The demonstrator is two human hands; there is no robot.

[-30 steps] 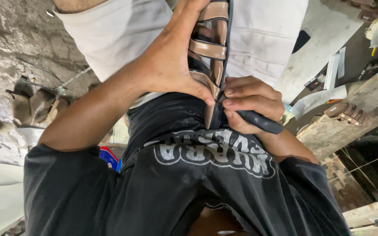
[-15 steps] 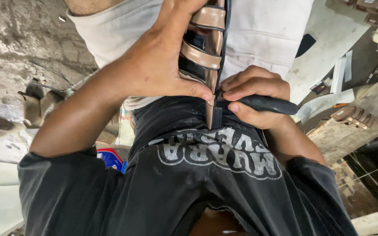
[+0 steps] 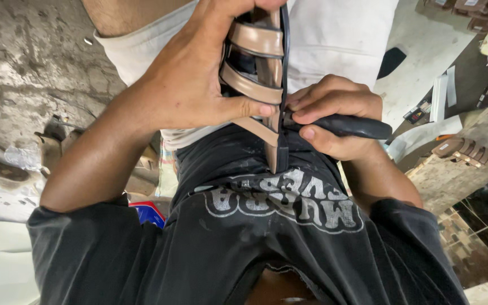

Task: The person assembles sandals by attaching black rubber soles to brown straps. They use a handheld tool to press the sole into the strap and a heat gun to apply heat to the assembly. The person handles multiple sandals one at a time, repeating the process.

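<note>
My left hand [image 3: 190, 85] grips a sandal [image 3: 253, 86] with tan straps and a thin black sole, held upright against my lap over white shorts. My thumb presses on the lowest strap. My right hand [image 3: 334, 116] is shut on a black-handled tool [image 3: 354, 126], whose tip meets the sole's edge near the sandal's lower end. The tool's blade is hidden behind my fingers and the sole. My black printed shirt fills the lower part of the view.
A second tan sandal [image 3: 461, 149] lies on a wooden bench [image 3: 453, 178] at the right. White paper sheets and small boxes [image 3: 441, 99] sit beyond it. Rough concrete floor [image 3: 24, 62] spreads to the left, with a red and blue item [image 3: 149, 213] by my arm.
Both hands and the sandal have shifted slightly up and right in the view. My right hand has kept the tool at the sole's edge, its handle now pointing more level to the right.
</note>
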